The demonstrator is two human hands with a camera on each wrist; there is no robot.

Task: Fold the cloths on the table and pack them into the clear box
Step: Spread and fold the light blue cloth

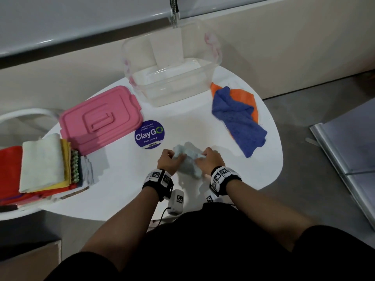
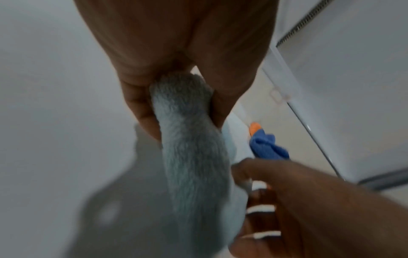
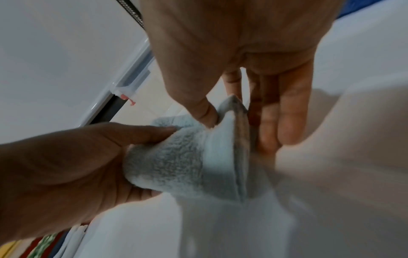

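Observation:
A crumpled pale blue cloth point(image 1: 187, 159) hangs bunched between both hands above the near part of the white table point(image 1: 203, 126). My left hand point(image 1: 168, 160) grips its left end point(image 2: 189, 132), fingers and thumb curled round the fabric. My right hand point(image 1: 207, 159) pinches an edge of the same cloth point(image 3: 223, 122) between thumb and fingers. The clear box point(image 1: 172, 78) stands open at the table's far side. Right of it a blue cloth point(image 1: 237, 120) lies crumpled over an orange cloth point(image 1: 243, 96).
A pink lid point(image 1: 101, 118) lies left of the box, with a round purple sticker point(image 1: 149, 134) beside it. A stack of folded cloths point(image 1: 40, 169) sits at the left edge. The table's rounded right edge drops to grey floor point(image 1: 304, 159).

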